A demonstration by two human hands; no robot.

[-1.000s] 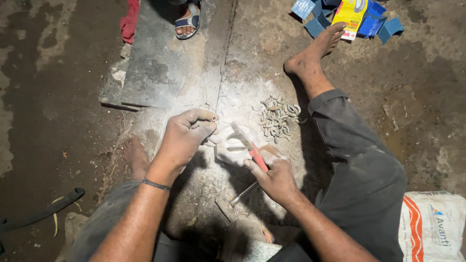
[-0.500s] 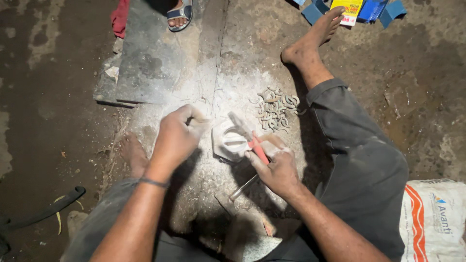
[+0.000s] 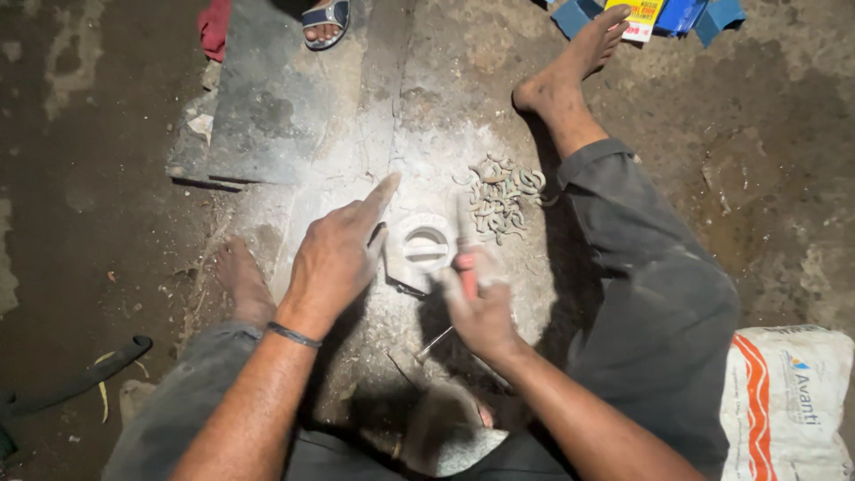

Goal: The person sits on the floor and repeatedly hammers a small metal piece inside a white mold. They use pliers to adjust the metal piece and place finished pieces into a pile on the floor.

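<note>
I sit on a dusty concrete floor with a small white cast block (image 3: 426,247) in front of me; it has a round ring shape with a bar across it. My left hand (image 3: 337,254) lies flat beside the block's left edge, fingers stretched and the forefinger pointing away. My right hand (image 3: 476,303) is blurred and closed around a red-handled tool (image 3: 466,260) whose tip is at the block's right edge. A thin metal rod (image 3: 434,344) lies on the floor under that hand.
A pile of several small curved metal pieces (image 3: 500,198) lies just beyond the block. My right leg (image 3: 623,232) stretches forward; my left foot (image 3: 239,281) is tucked in. A grey slab (image 3: 267,107), another person's sandalled foot (image 3: 325,20), blue cartons (image 3: 686,13) and a white sack (image 3: 788,401) surround me.
My left hand has opened from a fist on the block to a flat hand beside it. My right hand with the red-handled tool has shifted slightly at the block's right side.
</note>
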